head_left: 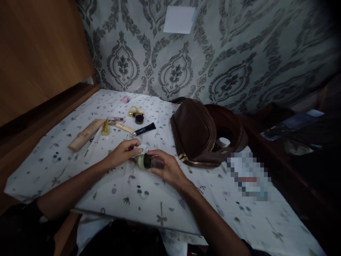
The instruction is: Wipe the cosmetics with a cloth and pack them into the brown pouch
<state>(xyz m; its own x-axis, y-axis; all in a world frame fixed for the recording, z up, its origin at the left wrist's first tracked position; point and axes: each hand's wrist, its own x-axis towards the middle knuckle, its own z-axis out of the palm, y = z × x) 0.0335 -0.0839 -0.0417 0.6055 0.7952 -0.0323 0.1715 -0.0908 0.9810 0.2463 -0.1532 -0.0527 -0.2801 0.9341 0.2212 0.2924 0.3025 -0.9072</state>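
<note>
My right hand (167,165) is wrapped around a small clear bottle (144,161) with a green label, tilted almost on its side just over the cloth. My left hand (123,153) is closed at the bottle's left end, and a thin white piece (141,147), like a cotton pad or tissue, shows between its thumb and fingers. Whether the left fingers also touch the bottle is hidden. Beyond the hands lie a black tube (145,129), a brush with a pale handle (124,127) and a gold lipstick case (106,127).
A beige tube (86,136) lies at the left and a small black jar (139,118) farther back. An unzipped brown leather bag (193,131) stands at the right, a white-capped container (223,142) in its opening. Patterned cloth (128,195) covers the table; a wooden cabinet (42,49) borders it.
</note>
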